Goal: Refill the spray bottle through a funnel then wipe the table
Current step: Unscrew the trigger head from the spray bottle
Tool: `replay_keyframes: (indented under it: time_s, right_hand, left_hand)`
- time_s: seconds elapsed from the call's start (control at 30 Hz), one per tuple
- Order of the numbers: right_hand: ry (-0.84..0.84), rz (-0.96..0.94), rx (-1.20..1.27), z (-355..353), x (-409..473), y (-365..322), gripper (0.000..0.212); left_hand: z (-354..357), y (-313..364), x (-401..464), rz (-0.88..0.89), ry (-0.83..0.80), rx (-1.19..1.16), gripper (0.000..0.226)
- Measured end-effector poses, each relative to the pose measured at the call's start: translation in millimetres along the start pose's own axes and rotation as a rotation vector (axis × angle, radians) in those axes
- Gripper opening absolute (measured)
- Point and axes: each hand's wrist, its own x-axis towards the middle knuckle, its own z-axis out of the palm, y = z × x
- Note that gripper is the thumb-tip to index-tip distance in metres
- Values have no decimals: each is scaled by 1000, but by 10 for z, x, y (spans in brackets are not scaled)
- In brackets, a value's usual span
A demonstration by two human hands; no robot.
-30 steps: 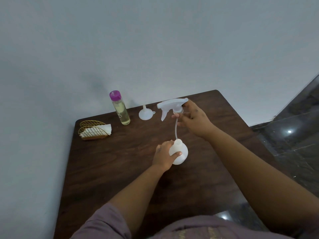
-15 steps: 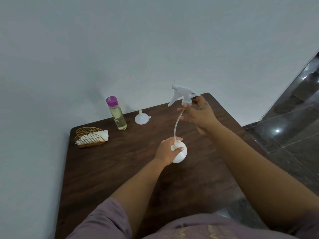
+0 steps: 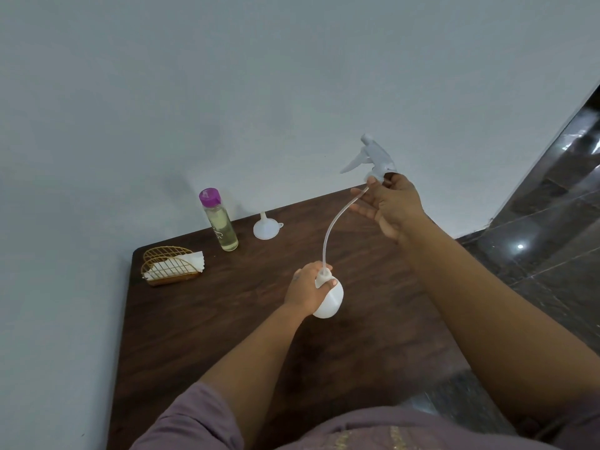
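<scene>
At centre frame the left hand [image 3: 306, 287] grips the round white plastic bottle [image 3: 328, 300]; the right hand [image 3: 391, 206] pinches the grey trigger sprayer [image 3: 373, 157]. Its curved dip tube [image 3: 334, 228], snagging the neck, might tip it.

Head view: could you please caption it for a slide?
Right hand lifts the spray head while left hand steadies the bottle.
</scene>
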Motion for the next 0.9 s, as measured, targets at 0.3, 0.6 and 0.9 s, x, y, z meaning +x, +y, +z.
replay_keyframes:
  time_s: [0.3, 0.6, 0.9]
  right_hand:
    - [121, 232, 128, -41, 112, -81, 20]
    - [186, 382, 156, -76, 110, -47, 11]
    - [216, 378, 179, -109, 22, -86, 11]
  left_hand:
    - [-7, 3, -14, 18, 35, 19, 41]
    - [-36, 4, -26, 51, 96, 56, 42]
    - [-87, 63, -57, 150, 141, 175, 39]
